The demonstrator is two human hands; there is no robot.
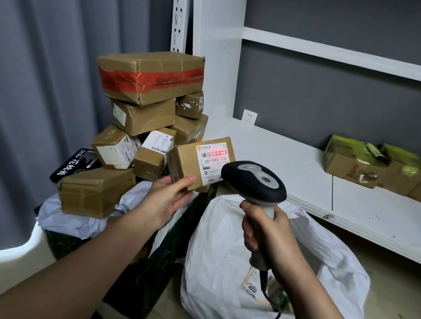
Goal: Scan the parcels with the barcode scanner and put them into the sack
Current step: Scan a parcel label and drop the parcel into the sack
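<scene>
My left hand (168,199) holds a small cardboard parcel (189,161) by its lower corner, white label turned toward me. A red scan line glows across the label's barcode. My right hand (268,240) grips the grey handle of the barcode scanner (255,180), whose black head points at that label from just to its right. Below the scanner lies the white sack (225,274), its mouth open, with a labelled parcel visible inside. A stack of brown parcels (139,124) rises to the left of the held one.
A white shelf (364,203) runs along the grey wall on the right, carrying several boxes with yellow tape (387,171). Grey curtains (36,72) hang on the left. A dark container (155,276) with white wrapping sits under the parcel stack. The scanner cable trails down over the sack.
</scene>
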